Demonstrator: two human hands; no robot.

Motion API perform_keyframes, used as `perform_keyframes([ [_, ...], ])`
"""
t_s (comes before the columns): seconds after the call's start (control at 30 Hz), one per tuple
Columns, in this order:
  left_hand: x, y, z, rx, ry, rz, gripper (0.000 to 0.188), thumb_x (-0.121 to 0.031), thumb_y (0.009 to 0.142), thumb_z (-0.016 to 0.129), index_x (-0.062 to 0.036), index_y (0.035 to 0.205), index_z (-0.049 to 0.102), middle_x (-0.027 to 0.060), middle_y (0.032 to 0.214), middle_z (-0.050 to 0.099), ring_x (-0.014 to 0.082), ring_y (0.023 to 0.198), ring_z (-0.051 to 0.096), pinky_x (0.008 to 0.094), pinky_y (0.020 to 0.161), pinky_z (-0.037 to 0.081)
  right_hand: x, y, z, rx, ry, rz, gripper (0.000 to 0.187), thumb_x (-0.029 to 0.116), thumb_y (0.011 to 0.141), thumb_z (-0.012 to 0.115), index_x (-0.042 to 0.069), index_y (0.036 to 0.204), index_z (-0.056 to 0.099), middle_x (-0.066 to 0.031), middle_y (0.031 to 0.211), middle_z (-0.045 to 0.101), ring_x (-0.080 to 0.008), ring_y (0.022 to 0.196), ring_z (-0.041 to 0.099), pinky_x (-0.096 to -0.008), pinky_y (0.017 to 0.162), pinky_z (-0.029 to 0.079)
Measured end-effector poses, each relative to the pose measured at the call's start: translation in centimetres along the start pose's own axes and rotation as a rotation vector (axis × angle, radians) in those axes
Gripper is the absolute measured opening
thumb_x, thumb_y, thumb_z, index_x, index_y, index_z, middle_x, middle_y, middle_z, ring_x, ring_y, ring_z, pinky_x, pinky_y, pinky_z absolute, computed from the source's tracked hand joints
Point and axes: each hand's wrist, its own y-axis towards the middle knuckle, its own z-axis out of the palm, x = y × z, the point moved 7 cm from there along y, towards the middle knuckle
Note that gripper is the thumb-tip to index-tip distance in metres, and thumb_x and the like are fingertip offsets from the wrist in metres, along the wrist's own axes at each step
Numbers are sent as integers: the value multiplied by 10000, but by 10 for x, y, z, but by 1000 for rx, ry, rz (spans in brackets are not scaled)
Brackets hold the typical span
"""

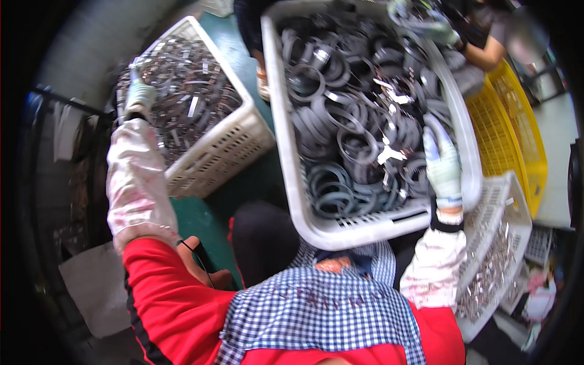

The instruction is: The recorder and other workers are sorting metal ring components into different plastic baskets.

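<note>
My left hand [139, 96], in a pale glove with bluish fingertips, is at the left side of a white crate [243, 131] heaped with thin shiny metal strips [193, 82]. Its visible fingers stretch out at the strips; some are hidden, and no held piece shows. My right hand [444, 170], gloved alike, lies along the inner right side of a large white basket [340, 234], fingers straight and apart. Dark grey rings [359, 137] fill this basket, with several bright metal pieces [389, 155] on top of them.
Across the basket, a co-worker's gloved hands [435, 27] are over its far right corner. Yellow baskets [514, 128] stand to the right. A white crate of small metal pieces [490, 274] is by my right forearm. The floor [204, 222] is green.
</note>
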Motion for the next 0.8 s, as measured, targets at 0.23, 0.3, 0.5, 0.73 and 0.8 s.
perform_keyframes([
  [0.23, -106, -58, -13, 79, 6, 215, 754, -305, 915, 711, -114, 1548, 349, 195, 1442, 531, 301, 1331, 508, 375, 1076, 427, -34, -1, 12, 201, -176, 298, 326, 240, 966, 624, 84, 1251, 657, -216, 1130, 698, -378, 1030, 668, -398, 914, 519],
  [0.3, -178, -124, -5, 191, -473, 475, 667, -187, 937, 680, -91, 1528, 384, 165, 1425, 550, 268, 1324, 501, 357, 1068, 429, -52, -7, 24, 392, -306, 354, 382, 304, 932, 659, 107, 1260, 656, -203, 1156, 694, -375, 1078, 655, -422, 947, 512],
  [0.5, -371, -355, -15, 727, -1022, 551, 719, -138, 930, 701, -93, 1550, 339, 133, 1453, 508, 242, 1275, 504, 343, 1047, 437, -56, -9, 52, 464, -392, 459, 263, 311, 937, 646, 149, 1132, 716, -173, 1234, 654, -362, 1094, 641, -432, 953, 500],
  [0.73, -405, -404, 29, 858, -1265, 440, 839, -216, 920, 728, -68, 1580, 233, 214, 1511, 420, 330, 1396, 416, 400, 1117, 384, -46, -6, -43, -422, -79, 253, 313, 281, 1016, 571, 18, 1132, 695, -165, 1091, 731, -316, 978, 699, -373, 889, 537],
  [0.8, -405, -401, 64, 902, -1231, 380, 974, -249, 875, 783, -69, 1598, 155, 249, 1544, 357, 341, 1430, 367, 424, 1146, 341, -67, -3, -39, -410, 513, 312, 270, 267, 1040, 554, 42, 1128, 676, -97, 1001, 749, -195, 905, 715, -296, 784, 551],
])
